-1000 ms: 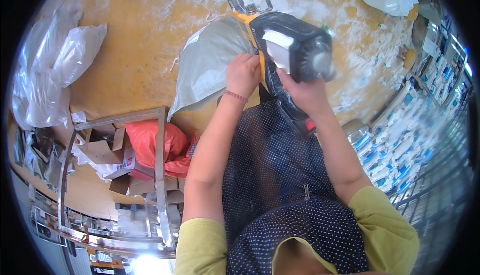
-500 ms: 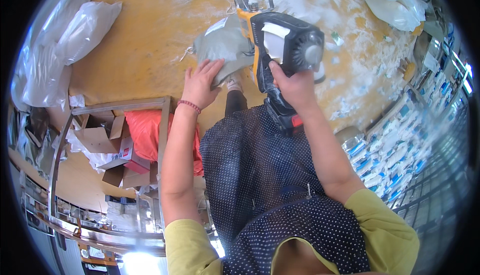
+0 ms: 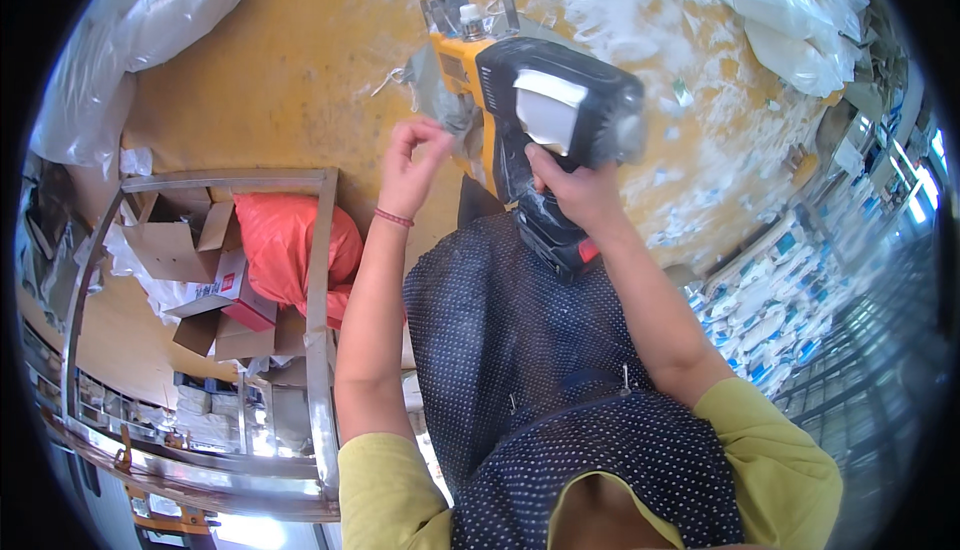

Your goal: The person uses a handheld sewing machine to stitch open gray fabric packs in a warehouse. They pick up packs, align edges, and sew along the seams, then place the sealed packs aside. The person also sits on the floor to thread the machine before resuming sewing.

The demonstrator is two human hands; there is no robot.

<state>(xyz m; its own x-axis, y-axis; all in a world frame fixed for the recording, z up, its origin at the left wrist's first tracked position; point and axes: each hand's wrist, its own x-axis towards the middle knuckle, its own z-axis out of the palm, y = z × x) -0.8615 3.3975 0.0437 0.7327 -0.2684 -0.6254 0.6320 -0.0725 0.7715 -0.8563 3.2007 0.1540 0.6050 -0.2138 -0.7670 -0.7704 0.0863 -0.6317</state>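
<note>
Head camera: the right hand [image 3: 585, 190] is clamped on the tool [image 3: 548, 110], held over the floor [image 3: 260, 80] beyond the apron [image 3: 530, 320]. Near the grey bag [image 3: 430, 82], the left hand [image 3: 412, 165] curls; whether it pinches anything, I can't tell.

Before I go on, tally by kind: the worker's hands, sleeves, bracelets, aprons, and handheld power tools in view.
Left hand and right hand: 2
Left yellow sleeve and right yellow sleeve: 2
Red bracelet: 1
Dotted apron: 1
Handheld power tool: 1
Total: 7
</note>
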